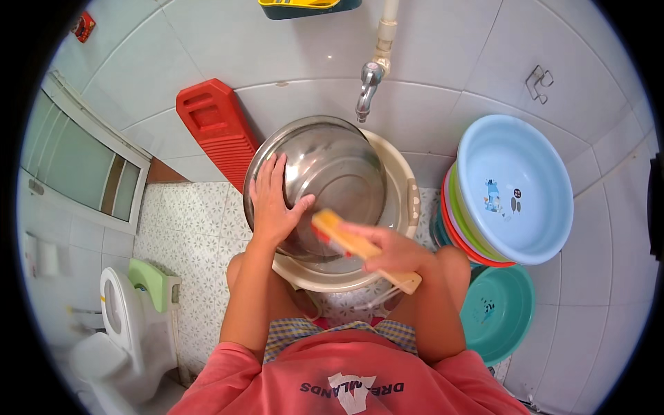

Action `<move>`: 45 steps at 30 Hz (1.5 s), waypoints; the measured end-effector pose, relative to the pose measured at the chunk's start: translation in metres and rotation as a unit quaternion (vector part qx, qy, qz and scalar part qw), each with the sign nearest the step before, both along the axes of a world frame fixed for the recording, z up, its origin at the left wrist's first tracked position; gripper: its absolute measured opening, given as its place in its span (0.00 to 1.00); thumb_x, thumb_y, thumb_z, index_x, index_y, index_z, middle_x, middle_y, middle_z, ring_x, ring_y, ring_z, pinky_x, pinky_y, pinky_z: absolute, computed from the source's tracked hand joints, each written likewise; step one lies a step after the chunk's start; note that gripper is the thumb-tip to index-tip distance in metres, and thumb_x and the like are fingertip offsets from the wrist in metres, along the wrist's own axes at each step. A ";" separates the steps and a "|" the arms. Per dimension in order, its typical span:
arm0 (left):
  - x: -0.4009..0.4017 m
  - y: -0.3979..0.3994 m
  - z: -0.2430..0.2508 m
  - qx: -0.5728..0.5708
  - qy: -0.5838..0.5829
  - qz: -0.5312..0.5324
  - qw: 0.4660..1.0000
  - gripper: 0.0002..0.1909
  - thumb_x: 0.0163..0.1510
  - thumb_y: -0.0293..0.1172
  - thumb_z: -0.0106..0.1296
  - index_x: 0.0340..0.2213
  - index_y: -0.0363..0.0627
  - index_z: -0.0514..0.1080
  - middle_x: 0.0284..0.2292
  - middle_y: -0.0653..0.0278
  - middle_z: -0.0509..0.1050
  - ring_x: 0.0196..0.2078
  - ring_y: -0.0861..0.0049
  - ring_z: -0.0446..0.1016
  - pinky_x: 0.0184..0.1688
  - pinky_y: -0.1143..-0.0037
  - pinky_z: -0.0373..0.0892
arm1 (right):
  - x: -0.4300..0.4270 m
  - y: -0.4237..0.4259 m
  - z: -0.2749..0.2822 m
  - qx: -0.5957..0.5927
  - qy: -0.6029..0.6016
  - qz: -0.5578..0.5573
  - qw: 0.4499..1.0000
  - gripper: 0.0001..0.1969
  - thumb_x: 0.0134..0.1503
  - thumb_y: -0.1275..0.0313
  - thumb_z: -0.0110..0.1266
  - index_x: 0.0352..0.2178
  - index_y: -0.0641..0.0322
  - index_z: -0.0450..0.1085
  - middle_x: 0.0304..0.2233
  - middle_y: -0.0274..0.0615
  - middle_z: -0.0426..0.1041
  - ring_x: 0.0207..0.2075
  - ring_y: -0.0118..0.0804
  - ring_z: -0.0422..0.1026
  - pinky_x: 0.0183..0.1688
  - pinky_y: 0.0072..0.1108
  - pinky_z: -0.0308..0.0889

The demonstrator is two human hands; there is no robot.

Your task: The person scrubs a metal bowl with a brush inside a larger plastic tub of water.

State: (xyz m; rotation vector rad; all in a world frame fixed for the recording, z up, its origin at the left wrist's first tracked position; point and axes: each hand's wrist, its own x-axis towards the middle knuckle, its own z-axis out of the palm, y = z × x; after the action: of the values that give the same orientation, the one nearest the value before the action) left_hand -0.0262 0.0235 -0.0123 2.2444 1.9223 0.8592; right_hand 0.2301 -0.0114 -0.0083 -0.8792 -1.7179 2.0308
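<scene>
A stainless steel basin (pixel 347 192) leans at a tilt inside a wide beige tub (pixel 404 171) between my knees. My left hand (pixel 275 199) holds the basin at its left side, with the fingers spread over the metal near the rim and the thumb apart. In my right hand (pixel 397 249) is a wooden-handled brush (pixel 345 233), blurred, with red bristles facing the steel. A clear loop hangs from the handle's near end. Some water shows at the bottom of the tub, beside the basin.
A chrome tap (pixel 369 91) juts from the tiled wall above the tub. Left of it leans a red washboard (pixel 215 129). Stacked basins topped by a light blue one (pixel 529 176) and a teal basin (pixel 503 311) stand right. A toilet (pixel 132 321) is at left.
</scene>
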 end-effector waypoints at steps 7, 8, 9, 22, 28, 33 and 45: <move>-0.022 0.020 -0.012 0.057 -0.091 -0.018 0.994 0.24 0.55 0.38 0.47 0.52 0.44 0.63 0.56 0.49 0.56 0.59 0.56 0.52 0.60 0.61 0.47 | -0.019 0.011 -0.041 0.210 -0.068 -0.278 0.935 0.43 0.41 0.75 0.51 0.61 0.45 0.46 0.45 0.57 0.69 0.41 0.53 0.71 0.45 0.28 0.64; -0.027 0.025 -0.012 0.092 -0.065 0.027 0.993 0.24 0.55 0.38 0.47 0.51 0.43 0.63 0.56 0.49 0.57 0.59 0.55 0.53 0.59 0.62 0.48 | -0.022 0.009 -0.042 0.212 -0.065 -0.277 0.935 0.43 0.41 0.75 0.51 0.61 0.45 0.46 0.45 0.57 0.69 0.41 0.53 0.71 0.45 0.28 0.64; -0.028 0.029 -0.012 0.126 -0.042 0.069 0.989 0.24 0.54 0.38 0.47 0.51 0.42 0.63 0.55 0.48 0.57 0.59 0.54 0.54 0.59 0.62 0.49 | -0.025 0.006 -0.043 0.201 -0.102 -0.286 0.931 0.43 0.41 0.75 0.51 0.61 0.43 0.46 0.44 0.56 0.70 0.40 0.53 0.72 0.45 0.28 0.64; -0.033 0.033 -0.031 0.113 -0.240 0.176 0.948 0.12 0.58 0.30 0.40 0.28 0.34 0.69 0.26 0.54 0.69 0.30 0.61 0.67 0.36 0.69 0.62 | -0.035 -0.006 -0.004 0.240 -0.083 -0.356 0.899 0.37 0.46 0.76 0.50 0.60 0.42 0.51 0.38 0.54 0.73 0.39 0.50 0.73 0.43 0.28 0.65; -0.049 0.004 -0.036 0.159 -0.261 0.084 0.949 0.11 0.58 0.28 0.40 0.27 0.33 0.69 0.25 0.57 0.66 0.30 0.65 0.65 0.37 0.72 0.62 | -0.042 -0.027 0.022 0.340 -0.124 -0.335 0.870 0.33 0.53 0.70 0.50 0.60 0.44 0.50 0.32 0.52 0.72 0.33 0.54 0.71 0.37 0.35 0.66; -0.031 0.006 0.005 0.113 -0.209 -0.016 0.971 0.12 0.56 0.33 0.43 0.34 0.36 0.70 0.31 0.55 0.71 0.35 0.62 0.69 0.40 0.71 0.64 | -0.056 -0.050 0.022 0.376 -0.157 -0.339 0.848 0.32 0.55 0.67 0.48 0.60 0.43 0.49 0.29 0.52 0.70 0.30 0.54 0.70 0.34 0.38 0.66; 0.006 0.020 0.036 0.027 -0.090 -0.010 0.996 0.17 0.58 0.43 0.41 0.32 0.40 0.68 0.30 0.51 0.70 0.35 0.53 0.68 0.37 0.63 0.62 | -0.063 -0.071 0.033 0.389 -0.229 -0.263 0.853 0.32 0.56 0.63 0.47 0.61 0.36 0.47 0.23 0.54 0.68 0.21 0.58 0.70 0.27 0.43 0.66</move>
State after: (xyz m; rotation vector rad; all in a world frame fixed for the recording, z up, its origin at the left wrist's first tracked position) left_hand -0.0200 0.0434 0.0239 2.1276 1.8156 1.0822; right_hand 0.1672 -0.0826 0.0244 -1.3727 -1.9788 0.6826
